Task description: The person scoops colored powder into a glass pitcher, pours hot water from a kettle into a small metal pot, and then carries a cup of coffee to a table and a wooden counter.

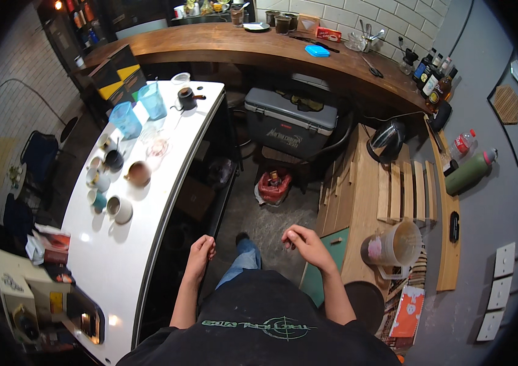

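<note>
My left hand (203, 249) hangs in the air beside the dark open side of the white counter (167, 143), its fingers curled in a loose fist with nothing visible in it. To the right, my right hand (301, 238) is also curled, fingers bent toward the palm, and holds nothing I can see. It is raised above the floor near the green cabinet door (334, 244). Neither hand touches anything. On the counter to my left stand a white mug (119, 208), a brown cup (138, 174), a dark cup (113, 160) and several other cups.
Two blue pitchers (152, 102) and a small black pot (187, 99) stand farther along the counter. Ahead are a grey cooler (291, 122) and a red bag (273, 188) on the floor. The wooden bench at right bears a large plastic jug (402, 247) and a black kettle (386, 141).
</note>
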Available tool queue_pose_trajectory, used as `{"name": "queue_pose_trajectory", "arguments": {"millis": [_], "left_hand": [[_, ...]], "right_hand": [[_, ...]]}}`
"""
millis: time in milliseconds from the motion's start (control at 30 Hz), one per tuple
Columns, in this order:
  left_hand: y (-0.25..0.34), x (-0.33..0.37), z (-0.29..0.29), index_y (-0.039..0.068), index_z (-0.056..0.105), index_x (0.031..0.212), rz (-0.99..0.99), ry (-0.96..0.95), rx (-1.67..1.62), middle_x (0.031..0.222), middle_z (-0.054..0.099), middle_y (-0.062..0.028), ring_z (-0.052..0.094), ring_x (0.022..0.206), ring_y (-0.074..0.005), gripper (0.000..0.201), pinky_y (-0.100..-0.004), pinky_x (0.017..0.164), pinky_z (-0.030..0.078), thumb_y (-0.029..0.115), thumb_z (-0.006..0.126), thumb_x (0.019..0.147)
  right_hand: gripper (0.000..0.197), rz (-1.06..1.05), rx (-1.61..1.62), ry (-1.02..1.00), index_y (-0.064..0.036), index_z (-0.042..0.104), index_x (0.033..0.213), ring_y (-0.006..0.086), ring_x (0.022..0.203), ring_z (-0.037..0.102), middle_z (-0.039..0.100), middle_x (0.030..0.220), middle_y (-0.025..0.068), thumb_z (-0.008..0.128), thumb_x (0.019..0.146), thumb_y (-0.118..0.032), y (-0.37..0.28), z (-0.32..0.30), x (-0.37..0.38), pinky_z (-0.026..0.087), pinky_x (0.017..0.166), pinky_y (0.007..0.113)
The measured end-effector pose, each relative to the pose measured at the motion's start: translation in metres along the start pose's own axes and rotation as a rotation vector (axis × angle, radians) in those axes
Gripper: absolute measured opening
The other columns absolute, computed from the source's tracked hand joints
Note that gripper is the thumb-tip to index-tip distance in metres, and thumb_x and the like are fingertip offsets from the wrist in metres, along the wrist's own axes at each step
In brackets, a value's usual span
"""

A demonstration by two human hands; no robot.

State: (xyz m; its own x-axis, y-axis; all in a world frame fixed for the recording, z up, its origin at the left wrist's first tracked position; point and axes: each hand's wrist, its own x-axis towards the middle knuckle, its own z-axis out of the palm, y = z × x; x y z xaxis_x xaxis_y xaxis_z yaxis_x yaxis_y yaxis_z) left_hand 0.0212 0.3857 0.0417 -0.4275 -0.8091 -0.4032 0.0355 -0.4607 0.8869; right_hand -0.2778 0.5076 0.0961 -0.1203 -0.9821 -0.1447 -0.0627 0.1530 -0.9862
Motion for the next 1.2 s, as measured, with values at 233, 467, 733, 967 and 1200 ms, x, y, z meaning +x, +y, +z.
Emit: {"name": "queue_pose_trajectory", "arguments": {"millis": [233, 467, 733, 967, 1200], "left_hand": [[0.068, 0.161, 0.035, 0.010, 0.049, 0.083, 0.042, -0.147, 0.027, 0.067, 0.038, 0.0052, 0.038, 0.060, -0.0064, 0.026, -0.0233, 0.057, 0.031, 0.026, 0.053, 0.103], [0.134, 0.310, 0.030, 0.009, 0.056, 0.097, -0.013, -0.136, -0.035, 0.077, 0.051, 0.0017, 0.049, 0.066, -0.0088, 0.030, -0.0239, 0.061, 0.040, 0.038, 0.052, 0.104], [0.164, 0.493, -0.015, -0.001, 0.037, 0.135, 0.024, 0.145, -0.545, 0.133, 0.055, -0.0261, 0.061, 0.116, -0.0307, 0.068, -0.0368, 0.096, 0.052, 0.052, 0.056, 0.098], [0.181, 0.534, -0.021, 0.006, 0.051, 0.114, 0.239, 0.254, -0.718, 0.111, 0.061, -0.0145, 0.062, 0.091, -0.0220, 0.030, -0.0291, 0.075, 0.054, 0.028, 0.063, 0.098], [0.189, 0.549, -0.015, 0.008, 0.052, 0.103, 0.289, 0.352, -0.664, 0.089, 0.058, -0.0060, 0.052, 0.073, -0.0170, 0.016, -0.0284, 0.059, 0.039, 0.021, 0.058, 0.097]], "right_hand": [[0.024, -0.017, -0.027, -0.022, -0.0011, 0.063, 0.097, 0.0097, 0.078, 0.058, 0.062, 0.083, 0.0014, 0.048, 0.105, -0.019, -0.005, -0.033, 0.135, 0.047, 0.073, 0.026], [0.025, 0.013, 0.038, 0.030, -0.0003, 0.064, 0.097, 0.0116, 0.079, 0.060, 0.064, 0.085, 0.0031, 0.050, 0.104, -0.020, -0.037, -0.069, 0.252, 0.049, 0.074, 0.028], [0.027, 0.069, 0.095, -0.046, -0.0009, 0.064, 0.097, 0.0109, 0.079, 0.059, 0.063, 0.086, 0.0033, 0.049, 0.105, -0.023, -0.028, -0.099, 0.322, 0.050, 0.074, 0.028], [0.028, 0.010, 0.008, -0.088, -0.0002, 0.063, 0.098, 0.0105, 0.080, 0.059, 0.063, 0.086, 0.0036, 0.051, 0.105, -0.024, -0.039, -0.136, 0.352, 0.050, 0.074, 0.028], [0.025, 0.144, 0.095, -0.038, -0.0005, 0.063, 0.098, 0.0102, 0.078, 0.059, 0.063, 0.085, 0.0022, 0.050, 0.105, -0.020, -0.027, -0.156, 0.352, 0.050, 0.074, 0.027]]}}
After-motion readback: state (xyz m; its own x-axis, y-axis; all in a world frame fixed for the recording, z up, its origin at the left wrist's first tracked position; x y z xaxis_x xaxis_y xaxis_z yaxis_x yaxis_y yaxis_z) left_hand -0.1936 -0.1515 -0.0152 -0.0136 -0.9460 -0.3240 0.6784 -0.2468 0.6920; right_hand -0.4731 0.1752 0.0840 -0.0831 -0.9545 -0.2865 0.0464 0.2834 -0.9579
